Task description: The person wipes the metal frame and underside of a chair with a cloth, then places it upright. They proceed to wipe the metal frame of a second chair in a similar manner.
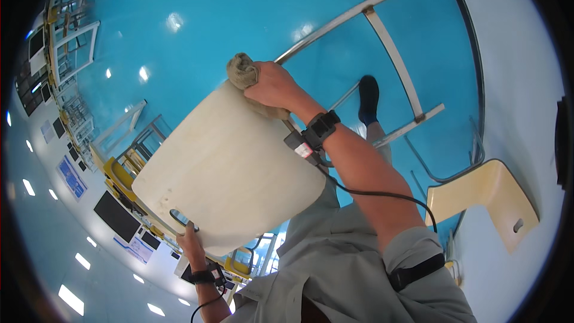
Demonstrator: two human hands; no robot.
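Observation:
A pale cream chair shell (233,161) fills the middle of the view, tilted, with an oval handle slot close to its lower left edge. My left hand (192,243) grips the shell at that slot. At the shell's upper edge, my right hand (274,87) is closed around a bunched brown cloth (242,71); part of the cloth hangs below the hand, against the shell. Some metal frame bars (392,56) extend up and right from behind my right hand. Whether they join this shell is hidden.
Another cream chair (486,193) stands by the white wall (511,76) at right. My shoe (368,96) rests on the glossy blue floor (202,4) between the frame bars. Yellow chairs (119,178) and metal-framed tables (76,54) line the left. A cable (381,194) runs along my right arm.

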